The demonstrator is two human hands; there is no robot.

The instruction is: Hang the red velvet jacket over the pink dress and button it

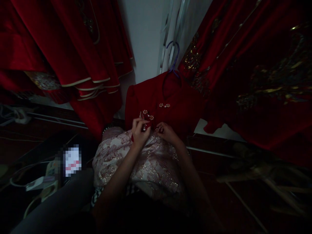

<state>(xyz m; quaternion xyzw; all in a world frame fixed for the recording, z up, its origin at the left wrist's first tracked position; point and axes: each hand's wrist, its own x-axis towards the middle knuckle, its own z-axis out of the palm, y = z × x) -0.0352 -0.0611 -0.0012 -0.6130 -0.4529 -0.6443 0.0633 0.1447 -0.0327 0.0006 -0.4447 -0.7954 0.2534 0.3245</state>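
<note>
A red jacket (143, 87) on a purple hanger (175, 58) leans before me, its lower part over my lap. My left hand (140, 132) is closed on the front edge of the jacket, where beaded flower clasps (148, 114) show above the fingers. Close by on the right, my right hand (167, 132) has its fingers pinched at another small beaded flower clasp (157, 129); dim light blurs the detail. One fastened-looking pair of flower clasps (164, 105) sits higher, below the collar. Pink and white brocade cloth (156, 165) covers my lap under both hands.
Red garments with pale trim (83, 61) hang at the left. A red garment with gold sequins (275, 87) hangs at the right. A lit screen (72, 161), cables and a power strip (50, 182) are at lower left. Wooden bars (263, 175) stand at lower right.
</note>
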